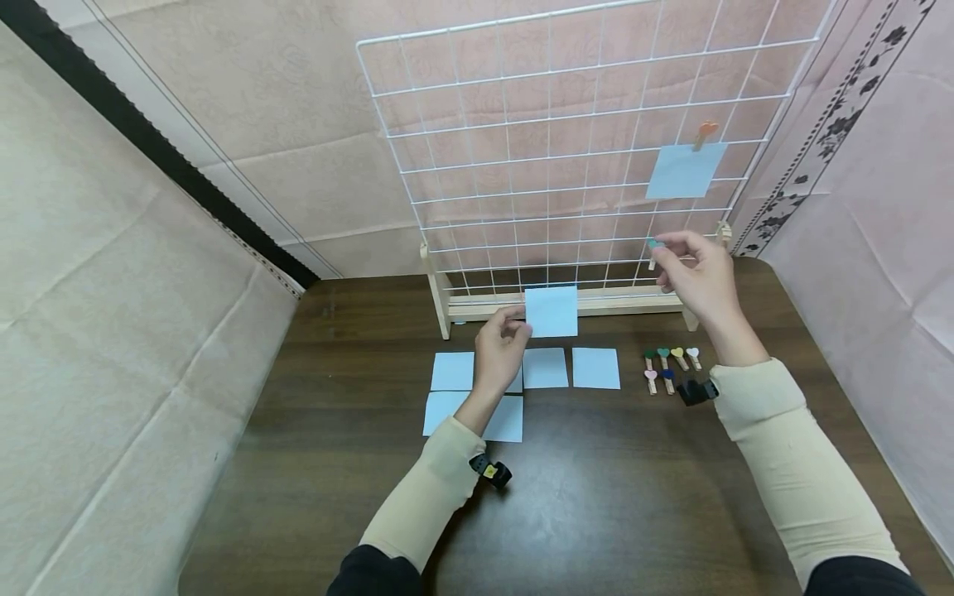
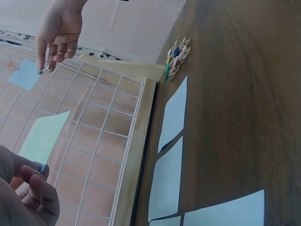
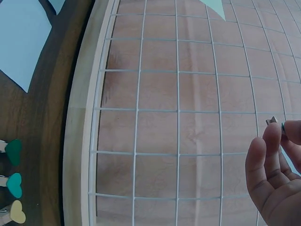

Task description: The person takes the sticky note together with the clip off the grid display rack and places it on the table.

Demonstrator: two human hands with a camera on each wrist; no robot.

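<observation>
Between its thumb and fingers, my left hand (image 1: pixel 498 348) pinches the left edge of a light blue paper card (image 1: pixel 551 312), raised in front of the lower rail of a white wire grid (image 1: pixel 551 157). Farther right, my right hand (image 1: pixel 701 273) pinches a small wooden clothespin with a teal top (image 1: pixel 652 246) near the grid's lower right. In the right wrist view, the clothespin's wooden tip (image 3: pixel 272 120) pokes out past the fingertips. Above that hand, another blue card (image 1: pixel 686 171) hangs on the grid under a clothespin with an orange heart (image 1: pixel 705 132).
Several blue cards (image 1: pixel 596 368) lie in two rows on the dark wooden table (image 1: pixel 596 497), some partly hidden by my left arm. Several heart-topped clothespins (image 1: pixel 677 356) lie below my right hand. Wooden feet (image 1: pixel 440 294) support the grid; pale cloth (image 1: pixel 149 290) hangs around the table.
</observation>
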